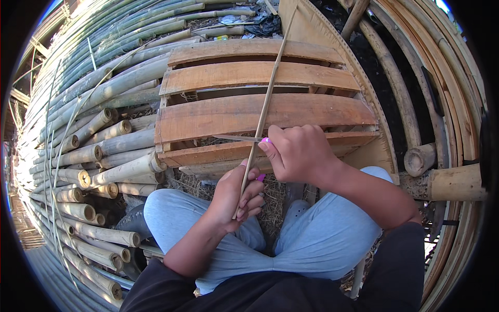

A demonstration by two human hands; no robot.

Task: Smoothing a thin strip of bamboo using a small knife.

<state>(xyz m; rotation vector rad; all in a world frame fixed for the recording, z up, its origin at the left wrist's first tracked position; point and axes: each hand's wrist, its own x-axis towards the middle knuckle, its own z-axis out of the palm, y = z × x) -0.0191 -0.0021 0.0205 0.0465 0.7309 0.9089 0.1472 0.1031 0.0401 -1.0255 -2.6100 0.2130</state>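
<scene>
A long, thin bamboo strip (267,96) slants up and away from my lap across a slatted wooden crate. My left hand (240,193) is wrapped round its near end, fingers closed. Just above that grip, my right hand (299,151) holds a knife closed in its fist. The knife's narrow blade (234,138) points left and crosses the strip, apparently touching it. Only a bit of the pink handle (266,140) shows at my right thumb; my fingers hide the rest. Another pink piece shows beside my left fingers, and I cannot tell what it belongs to.
The slatted wooden crate (218,117) stands in front of my knees. Stacked bamboo poles (114,148) fill the left side, with thin strips (73,117) lying over them. A tan curved panel (358,67) lies behind the crate. More poles and long slats (447,62) run along the right.
</scene>
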